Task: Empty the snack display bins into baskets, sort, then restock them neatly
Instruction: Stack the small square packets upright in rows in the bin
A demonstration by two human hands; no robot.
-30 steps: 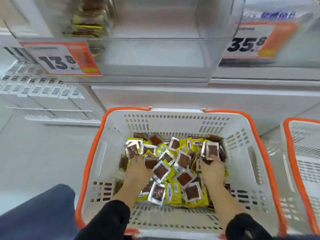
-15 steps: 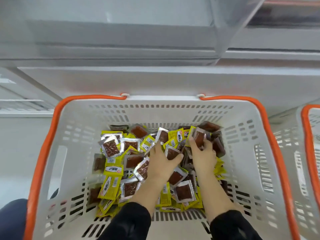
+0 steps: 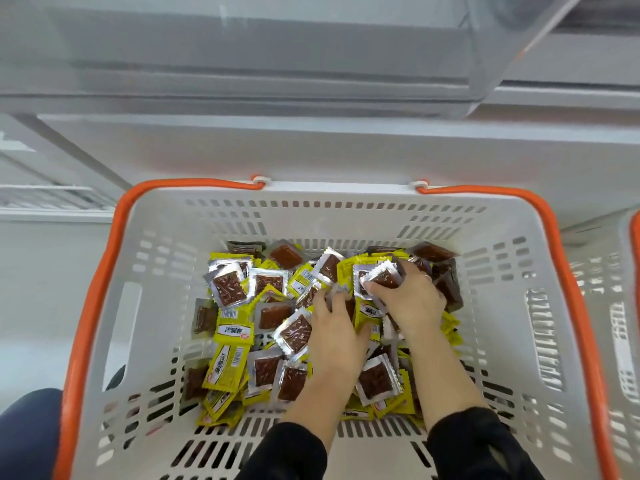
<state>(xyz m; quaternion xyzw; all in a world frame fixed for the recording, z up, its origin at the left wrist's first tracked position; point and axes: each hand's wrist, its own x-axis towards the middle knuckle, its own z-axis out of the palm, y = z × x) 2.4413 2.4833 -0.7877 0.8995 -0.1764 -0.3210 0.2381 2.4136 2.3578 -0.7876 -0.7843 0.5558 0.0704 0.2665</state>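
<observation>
Clutching packets (image 3: 379, 277), right grip (image 3: 408, 299).

The basket (image 3: 512, 306) sits on the floor, just before the shelf (image 3: 311, 147). Packets (image 3: 242, 327) lie heaped in its middle and far part. Both hands reach in from the near side: the left hand (image 3: 334, 337) on the heap's centre, the right hand (image 3: 412, 299) just right and farther. A second basket (image 3: 635, 306) stands at the right edge.
</observation>
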